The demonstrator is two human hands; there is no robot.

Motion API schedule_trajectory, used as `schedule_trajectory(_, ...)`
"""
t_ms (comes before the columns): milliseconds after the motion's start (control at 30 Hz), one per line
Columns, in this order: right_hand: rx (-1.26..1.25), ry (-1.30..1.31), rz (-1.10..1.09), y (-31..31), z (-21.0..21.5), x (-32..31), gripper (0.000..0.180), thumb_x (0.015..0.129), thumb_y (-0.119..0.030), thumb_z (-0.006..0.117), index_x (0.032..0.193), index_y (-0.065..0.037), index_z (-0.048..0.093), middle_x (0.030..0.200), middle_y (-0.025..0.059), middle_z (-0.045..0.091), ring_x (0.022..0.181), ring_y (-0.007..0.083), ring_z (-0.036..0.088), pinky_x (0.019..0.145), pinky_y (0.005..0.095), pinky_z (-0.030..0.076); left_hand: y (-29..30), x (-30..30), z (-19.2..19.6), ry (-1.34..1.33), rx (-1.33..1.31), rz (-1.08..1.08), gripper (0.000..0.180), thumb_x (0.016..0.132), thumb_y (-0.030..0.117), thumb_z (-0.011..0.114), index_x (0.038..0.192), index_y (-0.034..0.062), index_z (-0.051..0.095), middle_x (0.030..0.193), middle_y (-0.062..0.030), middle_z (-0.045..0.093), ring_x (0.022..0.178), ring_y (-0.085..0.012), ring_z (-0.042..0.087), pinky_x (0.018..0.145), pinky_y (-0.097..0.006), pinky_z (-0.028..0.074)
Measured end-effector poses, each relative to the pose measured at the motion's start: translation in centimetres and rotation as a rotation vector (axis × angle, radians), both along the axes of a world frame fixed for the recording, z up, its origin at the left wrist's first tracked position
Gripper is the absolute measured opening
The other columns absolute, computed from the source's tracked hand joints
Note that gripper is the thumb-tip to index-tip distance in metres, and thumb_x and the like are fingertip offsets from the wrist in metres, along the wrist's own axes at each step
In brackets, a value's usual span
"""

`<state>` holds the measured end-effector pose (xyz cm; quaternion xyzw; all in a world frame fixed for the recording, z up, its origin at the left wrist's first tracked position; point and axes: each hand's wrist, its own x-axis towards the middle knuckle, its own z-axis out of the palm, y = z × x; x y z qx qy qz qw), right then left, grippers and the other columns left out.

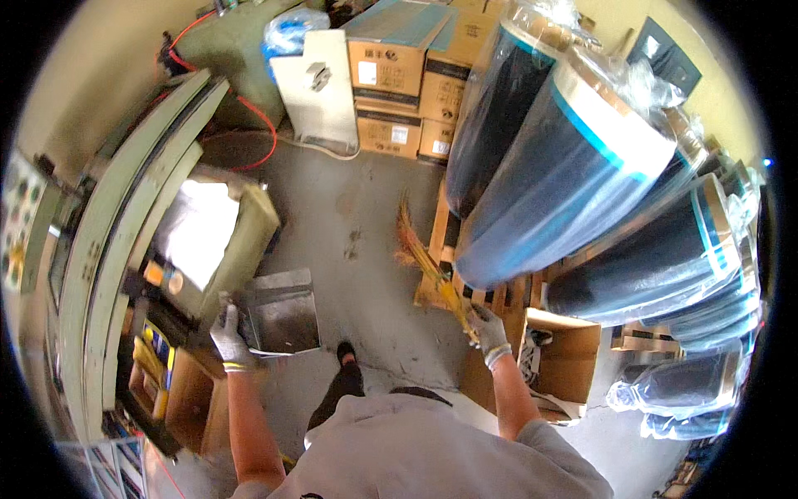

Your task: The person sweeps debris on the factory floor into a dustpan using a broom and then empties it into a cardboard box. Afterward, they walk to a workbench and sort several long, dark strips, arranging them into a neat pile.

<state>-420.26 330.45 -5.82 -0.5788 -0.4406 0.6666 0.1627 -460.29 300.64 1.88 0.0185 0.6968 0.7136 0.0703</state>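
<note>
The gloved left hand (230,337) has its fingers clenched on a grey metal dustpan (281,312). The gloved right hand (489,328) grips a yellow straw broom (424,258), its fingers just beside an open brown cardboard box (565,362).

We see bare concrete floor (349,224) open ahead; a green machine (125,216) walls the left, wrapped dark rolls (573,183) crowd the right, stacked cartons (407,91) block the far end.

The broom (428,266) handle's lower end disappears inside the gloved right hand (490,331), and the left hand (230,339) covers the metal dustpan's (283,314) grip. The far rolls of dark film (706,391) run off into the black rim on the right, box labels are too small to make out, and the machine (125,249) on the left gets bent and cut off too
</note>
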Motion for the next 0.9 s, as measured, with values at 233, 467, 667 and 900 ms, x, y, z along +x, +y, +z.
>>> schedule_trajectory(233,-0.109,0.233,-0.226,5.6,-1.5,-8.0,0.053,0.088,-0.022,0.068,0.133,0.003,0.052,0.104,0.0118,0.068,0.073,0.0189,0.069,0.047,0.0267,0.054,19.6,-14.5,-4.4,-0.13,-0.017,-0.266,0.029,0.09,0.012,0.067,0.113,-0.0058,0.064,0.104,-0.0062,0.065,0.088,-0.0161,0.06,0.081,-0.03,0.049)
schedule_trajectory(467,-0.162,0.374,-0.374,17.1,-5.7,-15.3,0.049,0.09,-0.018,0.065,0.132,0.003,0.052,0.113,0.0151,0.066,0.089,0.024,0.068,0.071,0.0314,0.057,45.3,-23.5,-11.1,-0.126,-0.126,-0.409,0.017,0.088,0.019,0.072,0.085,0.0032,0.067,0.07,-0.0002,0.061,0.054,-0.0106,0.053,0.05,-0.028,0.045)
schedule_trajectory(667,0.241,-0.399,0.196,34.3,-10.2,-28.7,0.053,0.086,-0.022,0.064,0.135,-0.005,0.052,0.123,0.0169,0.062,0.111,0.0275,0.06,0.09,0.0361,0.049,62.7,-32.6,-17.8,-0.254,-0.322,-0.56,0.02,0.087,0.023,0.074,0.086,0.0062,0.063,0.063,0.0016,0.055,0.047,-0.0087,0.048,0.043,-0.027,0.04)
schedule_trajectory(900,0.326,-0.99,0.657,54.2,-19.8,-44.2,0.057,0.082,-0.027,0.062,0.137,-0.02,0.049,0.111,0.0172,0.065,0.099,0.0348,0.065,0.082,0.0453,0.052,71.8,-41.9,-30.7,-0.345,-0.401,-0.732,0.022,0.089,0.029,0.071,0.085,0.0097,0.061,0.063,0.005,0.052,0.05,-0.0068,0.048,0.045,-0.024,0.039)
